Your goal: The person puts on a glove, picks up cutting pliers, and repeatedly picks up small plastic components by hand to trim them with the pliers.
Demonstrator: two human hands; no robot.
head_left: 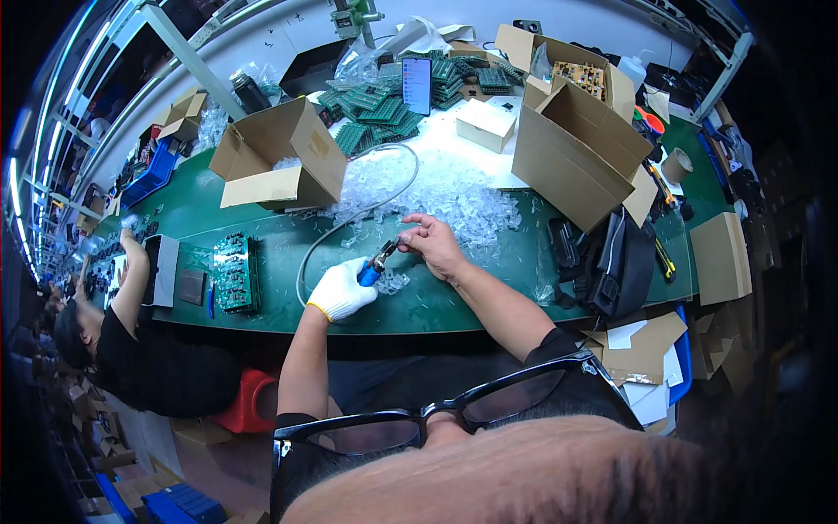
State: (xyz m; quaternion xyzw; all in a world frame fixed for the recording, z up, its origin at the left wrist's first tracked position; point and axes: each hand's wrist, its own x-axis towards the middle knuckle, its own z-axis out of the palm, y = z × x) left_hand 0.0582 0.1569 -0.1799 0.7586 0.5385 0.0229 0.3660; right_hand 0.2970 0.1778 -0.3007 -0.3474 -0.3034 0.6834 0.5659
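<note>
My left hand (342,292), in a white glove with a yellow cuff edge, is closed round blue-bodied air nippers (372,272). Their dark metal jaws point up and right towards my bare right hand (436,246). The thumb and fingers of that hand pinch together right by the jaw tips; what they hold is too small to make out. A grey hose (325,237) loops over the bench and comes down beside my left hand. Just beyond both hands spreads a heap of small clear plastic pieces (445,196), with a few more scattered under the nippers.
An open carton (292,157) stands left of the heap, another (580,148) right. Green circuit boards (380,109) pile up behind, with a phone (417,85) among them. A black bag (621,271) lies right, a board stack (236,272) left. A co-worker (148,349) sits at far left.
</note>
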